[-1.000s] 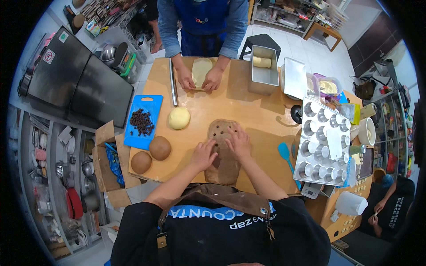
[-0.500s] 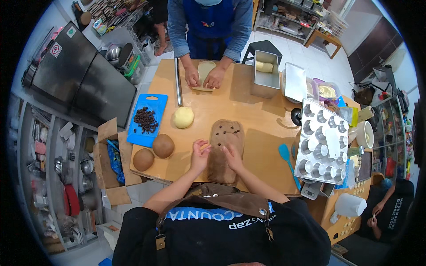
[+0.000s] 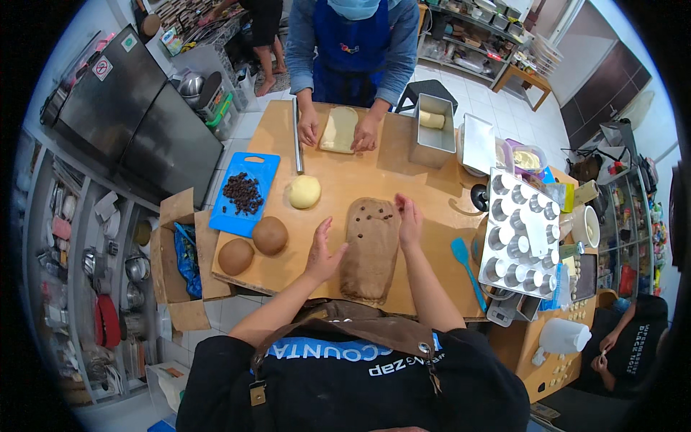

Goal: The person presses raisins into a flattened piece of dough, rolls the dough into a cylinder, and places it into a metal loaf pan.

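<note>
A flattened brown dough slab (image 3: 367, 266) lies lengthwise before me, with several dark bits (image 3: 369, 216) scattered on its upper part. My left hand (image 3: 325, 252) hovers at its left side, fingers apart and loosely curved, holding nothing visible. My right hand (image 3: 409, 223) is by its upper right edge, open, fingers extended. Two brown dough balls (image 3: 271, 234) sit to the left. A pale dough ball (image 3: 304, 191) is beyond them, beside a blue board (image 3: 229, 220) bearing a pile of dark bits (image 3: 245, 193).
A co-worker (image 3: 353, 54) works pale dough (image 3: 338, 128) opposite, beside a metal rolling pin (image 3: 298, 133). Right are a loaf tin (image 3: 432, 147), tray of cups (image 3: 525, 230) and blue spatula (image 3: 470, 270). An open carton (image 3: 180, 281) is left; another person (image 3: 633, 345) is lower right.
My hands have parted from over the slab, the left moving left, the right up and outward. The co-worker's hands have spread apart, and the pale dough there lies flat again.
</note>
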Tool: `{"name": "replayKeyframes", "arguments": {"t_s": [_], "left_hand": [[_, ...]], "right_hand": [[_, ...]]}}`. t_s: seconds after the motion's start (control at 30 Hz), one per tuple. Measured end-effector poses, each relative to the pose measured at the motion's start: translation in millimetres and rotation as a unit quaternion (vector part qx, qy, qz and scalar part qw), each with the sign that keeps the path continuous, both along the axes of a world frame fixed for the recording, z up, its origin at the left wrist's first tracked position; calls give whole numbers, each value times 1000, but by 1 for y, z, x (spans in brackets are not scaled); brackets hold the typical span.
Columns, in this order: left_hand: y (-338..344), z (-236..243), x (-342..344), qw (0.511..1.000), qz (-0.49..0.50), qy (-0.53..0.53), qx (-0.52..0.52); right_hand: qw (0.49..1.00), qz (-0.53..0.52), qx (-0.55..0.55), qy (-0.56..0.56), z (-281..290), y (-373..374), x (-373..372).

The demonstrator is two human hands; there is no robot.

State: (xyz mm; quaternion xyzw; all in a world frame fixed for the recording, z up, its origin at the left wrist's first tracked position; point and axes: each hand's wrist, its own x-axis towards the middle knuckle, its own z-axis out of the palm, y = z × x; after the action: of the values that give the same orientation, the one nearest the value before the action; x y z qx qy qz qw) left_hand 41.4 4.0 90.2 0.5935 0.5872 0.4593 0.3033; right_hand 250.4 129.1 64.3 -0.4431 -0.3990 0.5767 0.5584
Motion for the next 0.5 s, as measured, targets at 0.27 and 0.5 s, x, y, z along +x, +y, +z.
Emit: {"name": "replayKeyframes", "arguments": {"t_s": [0.27,0.5], "left_hand": [[-48,-17,-100,994,30,97,45],[-99,-29,-190,985,144,96,-22]], "right_hand": [[785,203,125,-572,-52,-18,9],[741,-82,193,-638,-32,-20,-11]]}}
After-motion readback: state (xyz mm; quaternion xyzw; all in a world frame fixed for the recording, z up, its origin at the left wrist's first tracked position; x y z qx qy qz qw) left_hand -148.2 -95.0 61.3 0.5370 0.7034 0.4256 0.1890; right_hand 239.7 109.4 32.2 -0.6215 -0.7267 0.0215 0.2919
